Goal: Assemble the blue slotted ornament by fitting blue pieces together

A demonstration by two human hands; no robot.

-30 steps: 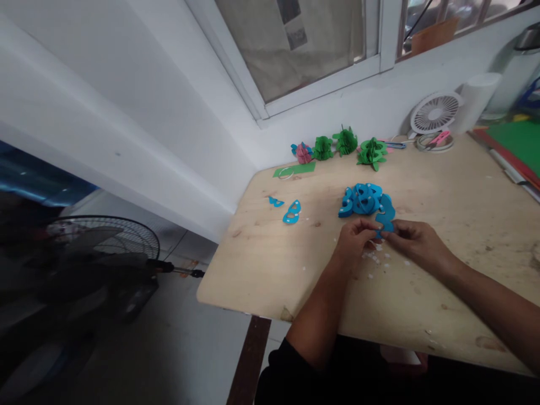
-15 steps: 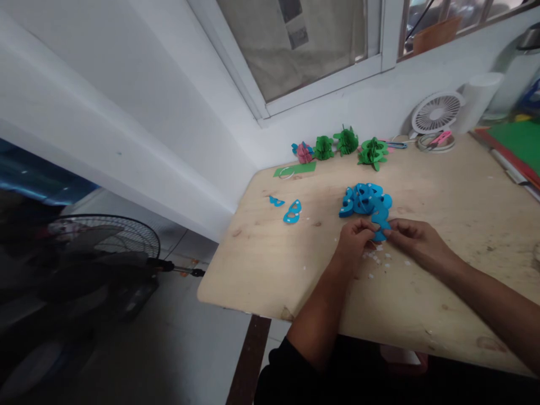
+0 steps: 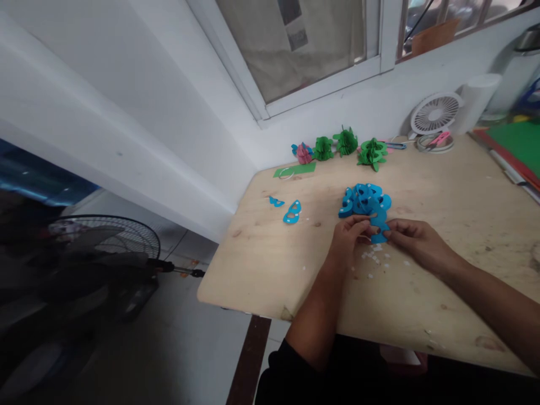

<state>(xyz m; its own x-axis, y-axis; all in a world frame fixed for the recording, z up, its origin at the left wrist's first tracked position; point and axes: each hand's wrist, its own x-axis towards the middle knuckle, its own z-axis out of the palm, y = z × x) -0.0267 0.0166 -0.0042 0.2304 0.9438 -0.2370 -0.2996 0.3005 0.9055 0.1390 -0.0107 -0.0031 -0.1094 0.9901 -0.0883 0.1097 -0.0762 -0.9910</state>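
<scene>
Between my two hands is a blue paper cutout (image 3: 379,228) with a wavy edge. My left hand (image 3: 352,232) pinches its left edge with thumb and fingers, and my right hand (image 3: 407,236) grips the right edge. Just behind it lies a pile of blue paper cutouts (image 3: 360,197), some carrying small white squares. Small white paper bits (image 3: 371,257) are scattered on the wood below my hands. Farther left lie a blue cutout with two openings (image 3: 292,212) and a smaller blue piece (image 3: 277,201).
Green folded paper shapes (image 3: 372,153) and a pink and blue one (image 3: 304,152) line the wall. A green paper strip (image 3: 304,169), a small white fan (image 3: 436,114), pink-handled scissors (image 3: 441,139) and green sheets (image 3: 517,149) sit on the wooden table (image 3: 253,264). A floor fan (image 3: 105,247) stands left.
My left hand has shifted slightly left along the blue cutout, which is now a little lower and more upright. My right hand has barely moved.
</scene>
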